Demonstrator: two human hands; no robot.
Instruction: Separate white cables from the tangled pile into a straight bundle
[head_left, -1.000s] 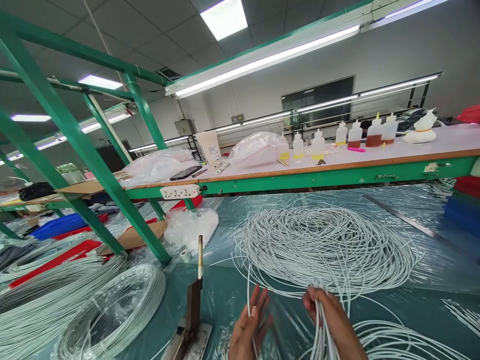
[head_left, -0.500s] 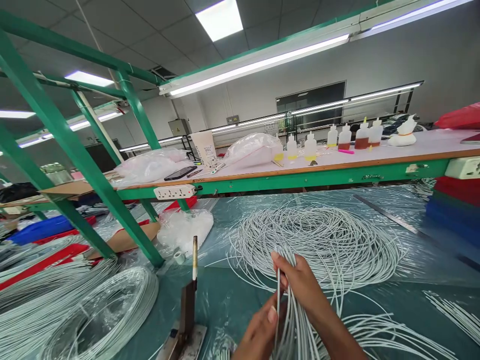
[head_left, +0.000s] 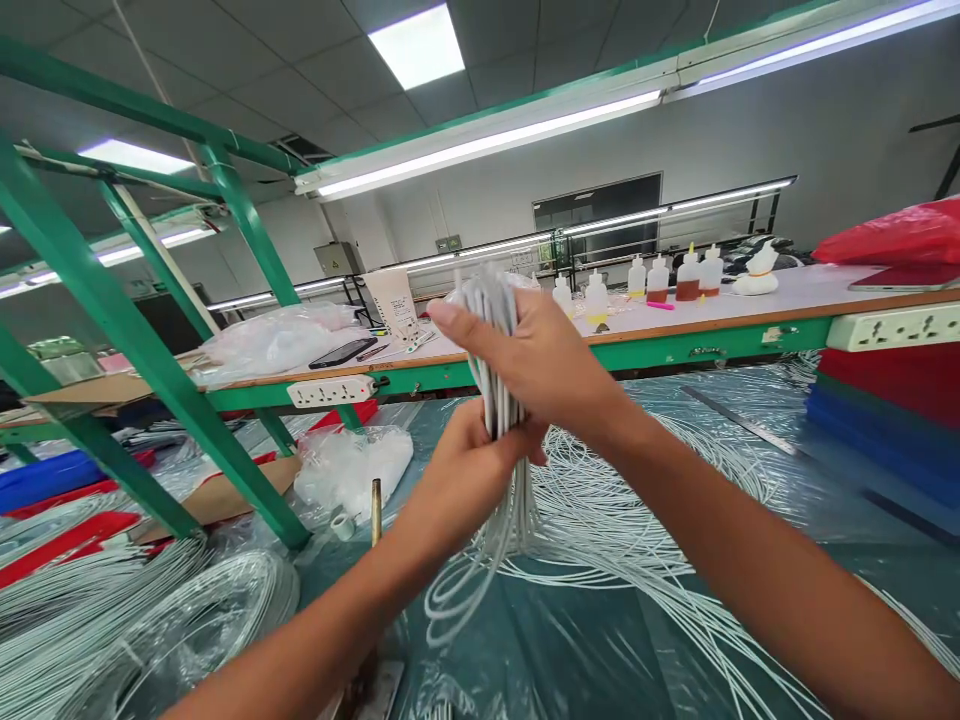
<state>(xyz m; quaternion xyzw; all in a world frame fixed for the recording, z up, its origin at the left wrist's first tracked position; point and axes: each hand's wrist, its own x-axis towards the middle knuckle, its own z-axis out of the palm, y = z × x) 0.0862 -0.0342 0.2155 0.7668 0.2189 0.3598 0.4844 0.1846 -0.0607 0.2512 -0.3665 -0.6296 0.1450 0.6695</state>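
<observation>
Both of my hands grip one bundle of thin white cables (head_left: pixel 498 330), lifted high in front of me. My right hand (head_left: pixel 540 365) wraps the upper part of the bundle. My left hand (head_left: pixel 466 470) clasps it just below. The cables hang down from my hands in loops toward a large loose coil of the same white cable (head_left: pixel 660 520) lying on the plastic-covered green table (head_left: pixel 570 650).
An upright metal post on a base (head_left: pixel 374 520) stands near my left forearm. More cable coils (head_left: pixel 150 620) lie at the left under green frame legs (head_left: pixel 187 400). A raised shelf (head_left: pixel 675 345) behind carries bottles, bags and a power strip (head_left: pixel 330 391).
My hands have risen from low over the table to chest height, lifting the gathered cable bundle. Both hands now close on it; a second ago the left was open beside it.
</observation>
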